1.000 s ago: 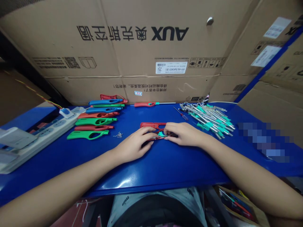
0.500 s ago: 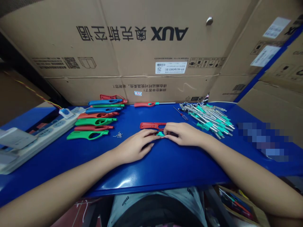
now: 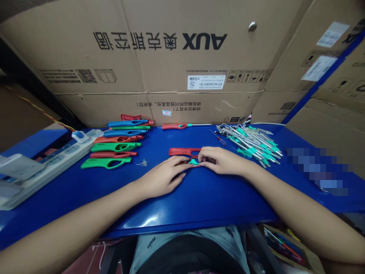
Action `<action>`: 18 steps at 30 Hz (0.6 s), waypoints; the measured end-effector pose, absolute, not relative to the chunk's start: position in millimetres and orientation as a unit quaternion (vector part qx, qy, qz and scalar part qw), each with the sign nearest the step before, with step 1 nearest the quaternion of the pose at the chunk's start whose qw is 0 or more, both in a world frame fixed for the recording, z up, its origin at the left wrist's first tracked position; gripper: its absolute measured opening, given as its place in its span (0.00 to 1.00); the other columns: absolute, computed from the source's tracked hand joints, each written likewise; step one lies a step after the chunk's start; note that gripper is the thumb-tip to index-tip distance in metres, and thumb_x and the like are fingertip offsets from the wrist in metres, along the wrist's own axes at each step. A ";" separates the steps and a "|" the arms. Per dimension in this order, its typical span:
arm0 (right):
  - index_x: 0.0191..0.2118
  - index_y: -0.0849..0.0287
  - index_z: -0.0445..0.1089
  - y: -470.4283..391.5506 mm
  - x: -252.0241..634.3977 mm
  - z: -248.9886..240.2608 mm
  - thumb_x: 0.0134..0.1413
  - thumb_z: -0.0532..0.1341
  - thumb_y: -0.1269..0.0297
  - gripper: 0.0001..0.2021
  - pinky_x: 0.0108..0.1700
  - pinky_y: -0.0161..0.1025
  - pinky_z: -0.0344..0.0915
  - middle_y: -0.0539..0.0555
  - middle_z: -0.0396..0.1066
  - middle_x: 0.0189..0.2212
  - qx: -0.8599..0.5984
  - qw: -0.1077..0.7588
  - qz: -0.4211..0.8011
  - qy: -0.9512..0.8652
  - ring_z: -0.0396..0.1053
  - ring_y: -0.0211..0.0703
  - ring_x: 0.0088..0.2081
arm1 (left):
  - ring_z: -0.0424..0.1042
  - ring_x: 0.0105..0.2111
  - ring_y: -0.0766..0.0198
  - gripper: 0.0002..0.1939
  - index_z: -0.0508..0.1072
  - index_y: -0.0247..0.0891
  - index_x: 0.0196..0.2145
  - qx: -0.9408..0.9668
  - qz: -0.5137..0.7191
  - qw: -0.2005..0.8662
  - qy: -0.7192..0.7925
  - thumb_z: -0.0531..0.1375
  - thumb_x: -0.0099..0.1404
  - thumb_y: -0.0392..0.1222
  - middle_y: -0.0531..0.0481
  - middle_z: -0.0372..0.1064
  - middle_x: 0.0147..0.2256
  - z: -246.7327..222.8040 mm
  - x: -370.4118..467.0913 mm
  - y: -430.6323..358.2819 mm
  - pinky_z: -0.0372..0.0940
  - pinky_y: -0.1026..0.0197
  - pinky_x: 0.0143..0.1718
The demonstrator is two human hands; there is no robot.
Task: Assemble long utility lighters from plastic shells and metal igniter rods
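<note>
Between my hands lies a red lighter casing half, mostly covered by fingers, with a teal plastic part (image 3: 194, 162) on it. My left hand (image 3: 163, 177) has its fingertips closed on the casing's left end. My right hand (image 3: 222, 160) pinches at the right side of the teal part; what exactly its fingertips hold is partly hidden. Just behind them rests another red casing half (image 3: 182, 151), open side up, its right end covered by my right hand. A small heap of screws (image 3: 144, 163) lies left of my left hand.
Several red, green and blue lighter casings (image 3: 114, 147) are lined up at left, beside a power strip (image 3: 57, 161). An assembled red lighter (image 3: 174, 126) lies at the back. To the right are a screwdriver (image 3: 218, 137) and a pile of metal lighter rods (image 3: 252, 142). Cardboard (image 3: 159, 72) walls the back.
My right hand has shifted very slightly at the teal part, showing a little more of it. My left hand stays in place on the casing.
</note>
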State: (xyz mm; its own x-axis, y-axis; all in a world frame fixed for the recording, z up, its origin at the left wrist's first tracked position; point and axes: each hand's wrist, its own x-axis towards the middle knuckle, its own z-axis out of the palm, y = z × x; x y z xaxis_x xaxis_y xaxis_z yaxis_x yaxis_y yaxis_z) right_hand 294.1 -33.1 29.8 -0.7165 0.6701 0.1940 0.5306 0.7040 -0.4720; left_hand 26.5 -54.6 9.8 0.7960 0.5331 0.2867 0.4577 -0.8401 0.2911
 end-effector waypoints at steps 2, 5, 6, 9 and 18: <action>0.39 0.58 0.68 -32.3 294.9 29.7 0.62 0.60 0.70 0.02 0.35 0.35 0.60 0.51 0.68 0.34 -0.329 0.182 0.200 -0.904 0.64 0.39 0.33 | 0.65 0.59 0.51 0.22 0.67 0.40 0.61 0.942 0.182 0.102 0.263 0.54 0.71 0.35 0.39 0.64 0.59 10.1 26.1 -54.6 0.64 0.46 0.60; 0.40 0.58 0.69 -31.7 297.0 31.2 0.62 0.59 0.71 0.04 0.35 0.35 0.61 0.51 0.69 0.33 -0.320 0.183 0.210 -0.906 0.64 0.38 0.32 | 0.66 0.58 0.52 0.22 0.67 0.41 0.61 0.942 0.189 0.100 0.258 0.55 0.70 0.35 0.40 0.64 0.59 11.1 26.0 -54.9 0.65 0.47 0.59; 0.40 0.58 0.69 -31.6 297.6 31.9 0.62 0.58 0.72 0.04 0.35 0.35 0.61 0.51 0.69 0.33 -0.318 0.182 0.213 -0.906 0.64 0.38 0.32 | 0.66 0.58 0.52 0.22 0.67 0.40 0.61 0.943 0.190 0.098 0.257 0.55 0.70 0.35 0.40 0.64 0.59 11.3 26.2 -55.0 0.65 0.47 0.59; 0.39 0.58 0.70 -31.1 298.8 32.9 0.60 0.59 0.73 0.04 0.35 0.35 0.62 0.51 0.70 0.34 -0.323 0.184 0.217 -0.903 0.64 0.38 0.32 | 0.67 0.58 0.52 0.22 0.68 0.40 0.60 0.944 0.187 0.093 0.256 0.55 0.70 0.35 0.39 0.65 0.59 11.8 26.9 -54.8 0.65 0.47 0.59; 0.36 0.59 0.73 -29.3 301.4 33.8 0.60 0.60 0.72 0.05 0.39 0.39 0.66 0.55 0.71 0.38 -0.328 0.173 0.215 -0.903 0.69 0.41 0.36 | 0.67 0.58 0.51 0.22 0.69 0.42 0.60 0.942 0.183 0.099 0.263 0.55 0.70 0.35 0.40 0.65 0.59 14.2 27.6 -55.0 0.65 0.47 0.59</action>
State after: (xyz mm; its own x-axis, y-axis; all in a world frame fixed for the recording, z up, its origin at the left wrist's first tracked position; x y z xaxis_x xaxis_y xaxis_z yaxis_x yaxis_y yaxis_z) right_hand 301.4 -29.3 33.8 -0.7253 0.6668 0.1711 0.5179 0.6922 -0.5025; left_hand 27.6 -55.0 14.2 0.7944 0.5319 0.2932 0.4596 -0.8421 0.2821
